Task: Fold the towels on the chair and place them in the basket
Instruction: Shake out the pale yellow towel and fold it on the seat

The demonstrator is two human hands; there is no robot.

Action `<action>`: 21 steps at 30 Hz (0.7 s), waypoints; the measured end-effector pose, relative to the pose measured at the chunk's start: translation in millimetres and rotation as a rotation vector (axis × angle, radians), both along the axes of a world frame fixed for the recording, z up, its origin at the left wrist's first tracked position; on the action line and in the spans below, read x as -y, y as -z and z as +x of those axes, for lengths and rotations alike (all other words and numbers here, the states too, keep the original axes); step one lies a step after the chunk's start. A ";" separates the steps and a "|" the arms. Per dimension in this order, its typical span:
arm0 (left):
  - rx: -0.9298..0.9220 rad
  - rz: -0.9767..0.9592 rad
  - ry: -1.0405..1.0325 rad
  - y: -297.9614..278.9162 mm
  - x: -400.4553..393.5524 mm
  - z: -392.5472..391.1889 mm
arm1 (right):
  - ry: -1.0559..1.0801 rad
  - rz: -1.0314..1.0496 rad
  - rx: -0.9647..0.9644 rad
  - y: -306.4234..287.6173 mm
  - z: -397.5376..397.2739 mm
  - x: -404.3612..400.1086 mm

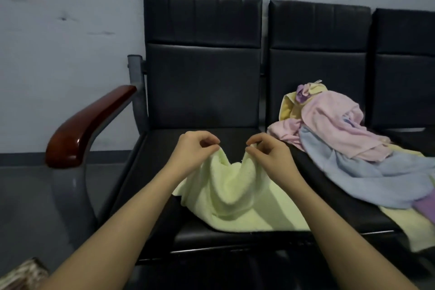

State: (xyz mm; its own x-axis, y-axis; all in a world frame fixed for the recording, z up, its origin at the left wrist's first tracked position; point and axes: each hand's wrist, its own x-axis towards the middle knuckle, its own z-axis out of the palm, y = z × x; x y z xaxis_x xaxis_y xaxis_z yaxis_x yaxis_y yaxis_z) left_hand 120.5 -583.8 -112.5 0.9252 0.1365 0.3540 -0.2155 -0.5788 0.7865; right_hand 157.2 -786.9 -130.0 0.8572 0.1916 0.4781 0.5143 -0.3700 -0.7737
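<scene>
A pale green towel (237,198) lies rumpled on the black seat of the left chair (202,92). My left hand (193,148) pinches one raised part of its far edge, and my right hand (268,150) pinches another part close beside it. The cloth sags between the two hands and spreads toward the seat's front edge. A heap of unfolded towels (341,134) in pink, blue, yellow and purple covers the neighbouring seat to the right. A woven basket corner (23,275) shows at the bottom left.
A brown wooden armrest (87,125) on a grey metal frame stands left of the seat. A third black chair (404,66) is at the far right. A pale wall is behind, grey floor at left.
</scene>
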 end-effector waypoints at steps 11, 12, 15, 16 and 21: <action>-0.165 0.202 -0.176 77.0 -27.9 -23.6 | -0.013 -0.168 -0.108 33.2 8.8 -27.8; -0.161 0.226 -0.167 77.5 -28.2 -25.4 | -0.029 -0.167 -0.094 34.3 6.8 -29.4; -0.177 0.375 -0.097 79.4 -24.4 -29.4 | -0.111 -0.212 -0.033 33.5 -0.3 -32.6; -0.196 0.459 -0.071 82.3 -22.7 -29.7 | -0.140 -0.257 -0.022 34.0 -1.3 -33.6; -0.061 0.395 -0.115 90.6 -16.1 -33.9 | -0.114 -0.464 -0.037 48.4 -4.8 -41.2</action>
